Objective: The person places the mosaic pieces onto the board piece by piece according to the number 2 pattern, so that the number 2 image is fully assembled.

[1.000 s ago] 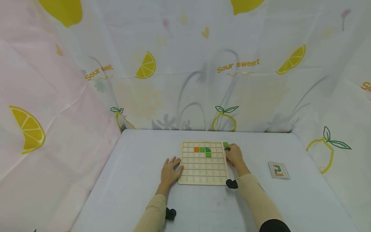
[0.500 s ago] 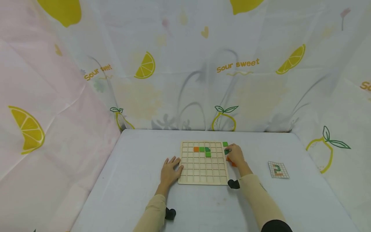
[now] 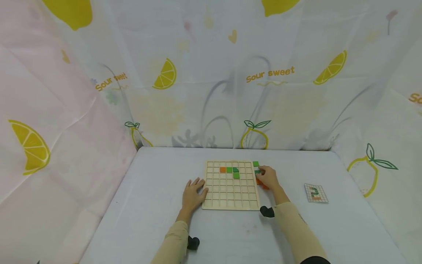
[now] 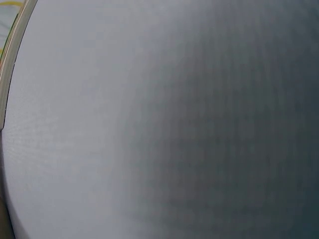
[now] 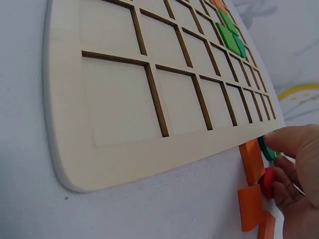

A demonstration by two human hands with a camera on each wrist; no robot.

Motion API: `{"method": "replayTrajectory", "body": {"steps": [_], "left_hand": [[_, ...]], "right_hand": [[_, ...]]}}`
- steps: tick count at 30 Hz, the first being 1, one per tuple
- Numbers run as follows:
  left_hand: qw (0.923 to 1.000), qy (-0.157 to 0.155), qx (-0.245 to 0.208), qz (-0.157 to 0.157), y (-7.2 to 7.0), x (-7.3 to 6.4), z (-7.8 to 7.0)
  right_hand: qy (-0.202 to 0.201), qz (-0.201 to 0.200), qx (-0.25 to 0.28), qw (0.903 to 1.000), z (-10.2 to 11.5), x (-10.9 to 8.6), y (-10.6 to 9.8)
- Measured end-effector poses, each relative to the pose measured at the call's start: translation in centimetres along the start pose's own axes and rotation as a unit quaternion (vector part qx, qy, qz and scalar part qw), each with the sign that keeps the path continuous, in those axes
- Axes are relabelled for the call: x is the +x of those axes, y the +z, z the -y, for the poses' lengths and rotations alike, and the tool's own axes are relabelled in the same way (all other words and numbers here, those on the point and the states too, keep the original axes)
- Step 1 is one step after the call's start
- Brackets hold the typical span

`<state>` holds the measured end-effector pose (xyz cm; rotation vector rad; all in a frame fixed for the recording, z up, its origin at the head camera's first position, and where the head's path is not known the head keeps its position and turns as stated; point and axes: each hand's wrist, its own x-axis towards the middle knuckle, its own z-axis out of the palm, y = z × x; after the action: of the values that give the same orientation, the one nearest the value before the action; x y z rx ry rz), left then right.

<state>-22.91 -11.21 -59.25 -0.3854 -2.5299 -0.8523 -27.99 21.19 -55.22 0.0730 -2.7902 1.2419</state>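
Note:
A pale wooden grid board (image 3: 217, 204) lies flat on the table. On its upper part sit an orange tile (image 3: 222, 169), a light green tile (image 3: 229, 169), a dark green tile with one rounded corner (image 3: 235, 169) and, below that, another light green tile (image 3: 236, 175). My left hand (image 3: 193, 195) rests by the board's left edge, fingers spread and thumb at the rim. Off the right edge, my right hand (image 3: 269, 177) pinches a dark green tile (image 5: 268, 148). Right beside its lower fingers are a red piece (image 5: 267, 182) and several orange tiles (image 5: 250, 208).
One light green tile (image 3: 255, 164) lies by the board's upper right corner. Farther right on the white table (image 3: 148, 183) is a small card (image 3: 315, 193) printed with a coloured grid pattern. A lemon-print cloth (image 3: 197, 110) stands behind and at the sides.
My right hand has drawn slightly right and down, uncovering orange tiles beneath it. My left hand and the tiles on the board have stayed put.

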Motion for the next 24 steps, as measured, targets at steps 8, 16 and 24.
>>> {"method": "replayTrajectory", "body": {"steps": [8, 16, 24], "left_hand": [[1.0, -0.005, 0.0, 0.0, 0.1, 0.0, -0.1], [0.9995, -0.026, 0.002, 0.016, 0.1, 0.1, -0.2], [0.9993, -0.03, 0.001, 0.02, 0.0, 0.0, -0.3]], "right_hand": [[0.01, -0.023, -0.002, 0.9997, 0.3, 0.2, 0.3], [-0.046, 0.003, -0.016, 0.9988, 0.5, -0.1, 0.0], [-0.129, 0.029, -0.045, 0.9902, -2.3, 0.9, 0.5]]}}
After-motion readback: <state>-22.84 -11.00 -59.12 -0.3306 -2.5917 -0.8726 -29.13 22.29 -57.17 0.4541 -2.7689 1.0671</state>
